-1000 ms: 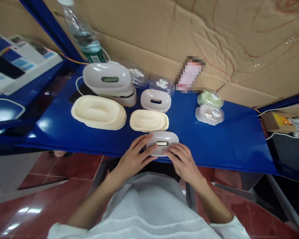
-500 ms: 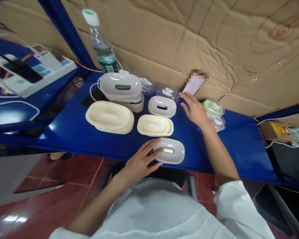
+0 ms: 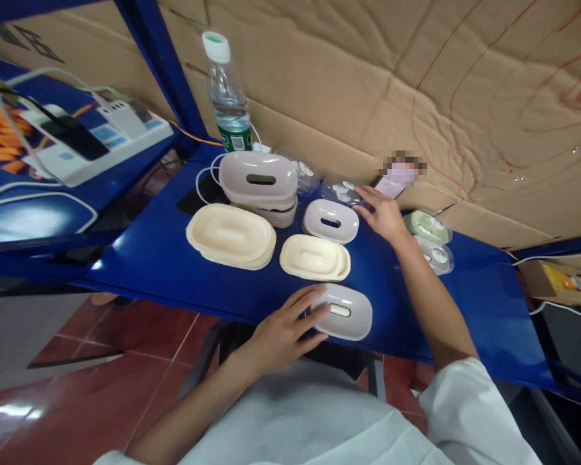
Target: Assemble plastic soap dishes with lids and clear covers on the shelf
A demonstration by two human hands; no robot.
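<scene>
Near the front edge of the blue table (image 3: pixel 150 274), a grey dish (image 3: pixel 356 323) is rested upright, its slot filled by a pale bar (image 3: pixel 339 310) seen through from below. The dish's left end is covered by the left hand (image 3: pixel 288 328), whose fingers are spread loosely, the thumb laid by the front rim; whether the dish is gripped or merely steadied cannot be told.

Farther back, the right hand (image 3: pixel 381 210) is stretched to the right end of the clear covers (image 3: pixel 336 191), on which white round stickers can be seen. Its thumb and fingers are held apart; whether a cover is touched or pinched cannot be made out.

The step in hand is judged to be the fetching of a clear cover while the dish is kept in place. Such a judgement is supported by the covered grey set (image 3: pixel 438 253) and covered green set (image 3: pixel 423 224) placed at the right, where similar stickers are borne. For the next move, one cover seems to need parting from the nested pile, with the rim pinched lightly so that its neighbours are not dragged along. The path back is flanked by the small grey stack (image 3: pixel 314 226) and the small cream trays (image 3: pixel 306 253), so a lift over or to the right of them is called for.
</scene>
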